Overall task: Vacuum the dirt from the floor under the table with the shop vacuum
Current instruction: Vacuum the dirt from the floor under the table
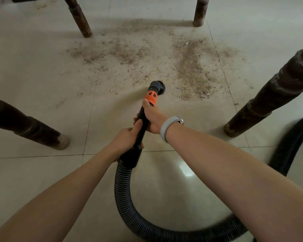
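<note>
Both hands hold the black vacuum wand [141,123]. My left hand [125,139] grips it low, just above the cuff where the ribbed black hose [124,198] joins. My right hand [153,117], with a grey wristband, grips higher, its thumb reaching the orange collar [151,97]. The round black nozzle [157,86] rests on the pale tiled floor at the near edge of the dirt. Brown dirt [191,72] lies in a dense patch right of the nozzle, and thinner dirt [119,51] spreads to the far left.
Four dark, worn table legs ring the area: near left [30,127], near right [273,91], far left [80,18], far right [200,11]. The hose loops behind my arms and runs off at the right edge [290,145].
</note>
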Available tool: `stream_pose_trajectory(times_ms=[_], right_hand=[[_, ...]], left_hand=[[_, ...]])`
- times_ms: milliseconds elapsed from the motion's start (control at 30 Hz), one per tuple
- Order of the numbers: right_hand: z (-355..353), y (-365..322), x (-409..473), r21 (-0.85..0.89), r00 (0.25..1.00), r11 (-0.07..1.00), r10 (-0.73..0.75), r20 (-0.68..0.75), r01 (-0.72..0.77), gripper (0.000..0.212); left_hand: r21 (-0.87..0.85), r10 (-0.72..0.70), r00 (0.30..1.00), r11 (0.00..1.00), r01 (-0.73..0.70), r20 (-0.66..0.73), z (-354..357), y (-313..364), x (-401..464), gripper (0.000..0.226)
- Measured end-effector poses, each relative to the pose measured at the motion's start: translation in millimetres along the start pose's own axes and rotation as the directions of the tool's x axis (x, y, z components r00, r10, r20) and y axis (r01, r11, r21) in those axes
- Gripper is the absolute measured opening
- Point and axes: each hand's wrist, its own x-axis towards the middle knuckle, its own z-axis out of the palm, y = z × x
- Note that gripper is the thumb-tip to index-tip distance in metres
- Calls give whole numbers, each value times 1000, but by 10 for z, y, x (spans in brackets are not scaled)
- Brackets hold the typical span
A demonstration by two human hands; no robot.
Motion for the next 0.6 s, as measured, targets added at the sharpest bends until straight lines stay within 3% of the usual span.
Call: stream_pose_trajectory(times_ms=[433,600], right_hand=[[-72,464,-162,-13,1000,1000,26,-3,-26,23],[10,477,-159,7,993,1000,-6,-122,7,26]], left_hand=[[94,31,997,995,-37,65,-13,-405,-374,61],[111,47,996,992,-55,76,-6,-348,-366,61]])
